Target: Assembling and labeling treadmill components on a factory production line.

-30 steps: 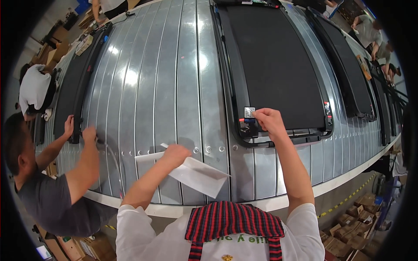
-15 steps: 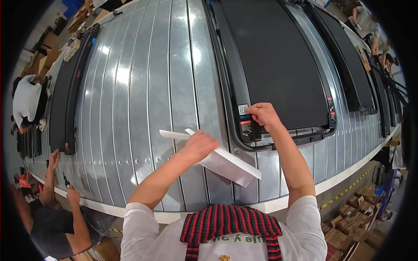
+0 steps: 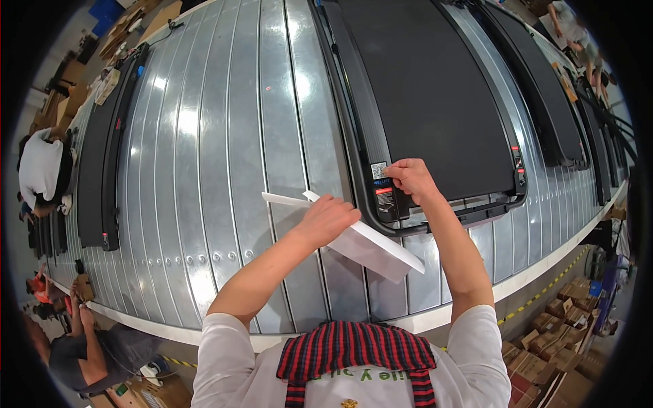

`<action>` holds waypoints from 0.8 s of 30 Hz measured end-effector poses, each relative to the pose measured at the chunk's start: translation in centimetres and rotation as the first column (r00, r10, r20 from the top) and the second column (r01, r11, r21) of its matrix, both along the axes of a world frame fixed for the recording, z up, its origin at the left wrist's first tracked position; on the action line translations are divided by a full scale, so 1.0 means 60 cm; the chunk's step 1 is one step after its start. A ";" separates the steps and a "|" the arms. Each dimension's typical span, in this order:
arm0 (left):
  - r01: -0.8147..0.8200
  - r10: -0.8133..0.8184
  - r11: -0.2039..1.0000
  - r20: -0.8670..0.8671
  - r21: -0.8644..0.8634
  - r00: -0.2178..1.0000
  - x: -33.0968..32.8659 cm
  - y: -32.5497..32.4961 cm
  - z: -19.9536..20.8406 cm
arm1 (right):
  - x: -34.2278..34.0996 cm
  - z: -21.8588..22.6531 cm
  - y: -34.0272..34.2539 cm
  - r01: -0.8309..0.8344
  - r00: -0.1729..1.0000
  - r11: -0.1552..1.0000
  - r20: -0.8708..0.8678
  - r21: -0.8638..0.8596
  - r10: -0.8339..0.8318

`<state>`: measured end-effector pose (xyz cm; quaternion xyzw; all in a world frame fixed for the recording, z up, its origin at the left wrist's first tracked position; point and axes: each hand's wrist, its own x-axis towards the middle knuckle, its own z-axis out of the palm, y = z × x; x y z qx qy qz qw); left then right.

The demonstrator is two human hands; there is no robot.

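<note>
Left hand (image 3: 330,221) is closed on white paper (image 3: 381,253), right hand (image 3: 413,180) pinches the square label (image 3: 378,170), prob light and bendy so edges only imo.

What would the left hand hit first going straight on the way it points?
Probably the rounded left rail of the black frame, just beyond the fingers of the left hand, which holds a white sheet. Depth is unclear; it might pass above.
</note>
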<state>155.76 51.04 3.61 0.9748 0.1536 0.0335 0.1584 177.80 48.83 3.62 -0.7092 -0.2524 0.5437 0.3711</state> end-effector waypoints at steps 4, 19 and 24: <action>0.005 -0.005 1.000 0.047 0.008 0.999 0.007 0.004 0.001 | -0.001 -0.002 0.000 0.012 1.000 1.000 0.015 0.008 -0.012; 0.037 -0.043 0.998 0.106 0.056 0.993 0.044 0.007 0.002 | -0.012 -0.002 -0.011 0.033 0.995 0.996 0.089 0.086 -0.041; 0.048 -0.049 0.998 0.014 0.050 0.999 0.081 0.014 -0.003 | 0.008 -0.016 -0.009 0.030 0.986 0.991 0.159 0.129 -0.050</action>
